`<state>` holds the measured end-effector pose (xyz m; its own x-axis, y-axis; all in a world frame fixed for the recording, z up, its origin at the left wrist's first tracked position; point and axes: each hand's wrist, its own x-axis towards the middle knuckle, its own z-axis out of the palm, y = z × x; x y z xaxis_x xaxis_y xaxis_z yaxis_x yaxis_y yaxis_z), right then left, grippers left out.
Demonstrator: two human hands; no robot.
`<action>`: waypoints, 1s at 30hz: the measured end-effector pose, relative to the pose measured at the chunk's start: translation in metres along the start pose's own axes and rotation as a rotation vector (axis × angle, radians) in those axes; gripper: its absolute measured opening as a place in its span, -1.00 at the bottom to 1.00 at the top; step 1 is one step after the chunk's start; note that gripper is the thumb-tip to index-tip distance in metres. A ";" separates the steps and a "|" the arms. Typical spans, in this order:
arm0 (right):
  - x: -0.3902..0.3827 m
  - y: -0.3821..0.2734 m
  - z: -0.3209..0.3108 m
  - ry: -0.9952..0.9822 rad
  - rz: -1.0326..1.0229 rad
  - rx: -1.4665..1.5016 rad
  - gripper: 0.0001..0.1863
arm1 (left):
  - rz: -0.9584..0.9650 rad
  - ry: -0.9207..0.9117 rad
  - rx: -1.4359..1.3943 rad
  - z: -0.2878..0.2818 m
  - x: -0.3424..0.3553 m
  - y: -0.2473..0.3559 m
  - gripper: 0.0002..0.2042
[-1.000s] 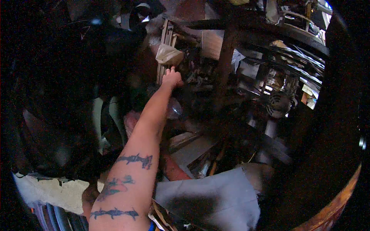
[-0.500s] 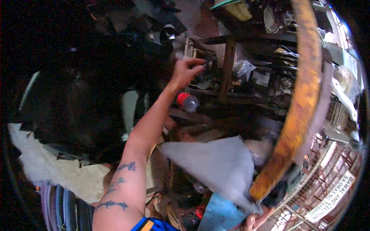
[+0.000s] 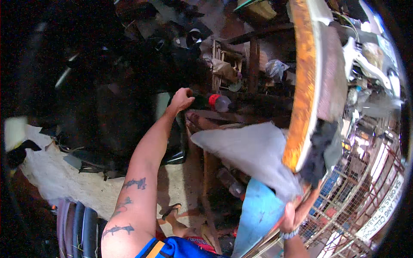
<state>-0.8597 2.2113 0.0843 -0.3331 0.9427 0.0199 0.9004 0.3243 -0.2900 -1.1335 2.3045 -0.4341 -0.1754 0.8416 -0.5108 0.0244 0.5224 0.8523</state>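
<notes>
My left hand [image 3: 182,99] is stretched forward at the edge of a dark heap [image 3: 107,99], its fingers curled in. What they hold, if anything, is lost in the dark. Just to its right lies a clear plastic bottle [image 3: 221,103] with a red label. My right hand [image 3: 290,218], a watch on its wrist, is at the lower right, closed at the corner of a thin grey sheet [image 3: 245,144]. That sheet spreads leftward from it, slightly blurred. A light blue sheet [image 3: 254,210] hangs just left of this hand.
A curved, rust-orange beam [image 3: 303,81] rises on the right, with black cloth [image 3: 320,150] beside its lower end. A wire grille [image 3: 365,189] bearing a white sign stands further right. Rolled dark material [image 3: 77,228] is at the lower left. A bare foot [image 3: 175,219] shows below.
My left hand has drawn back from beyond the bottle, leftward to the dark heap, and its fingers have curled. My right hand and the grey sheet's corner sit higher in view. The view has shifted.
</notes>
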 end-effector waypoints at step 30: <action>0.014 -0.010 0.014 0.042 -0.011 0.085 0.02 | 0.098 0.300 -0.065 -0.078 -0.315 0.060 -0.83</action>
<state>-0.8771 2.2207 0.0744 -0.3291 0.9422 0.0631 0.8691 0.3284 -0.3699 -1.1531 2.0605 -0.2136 -0.4576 0.8047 -0.3782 -0.0060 0.4225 0.9063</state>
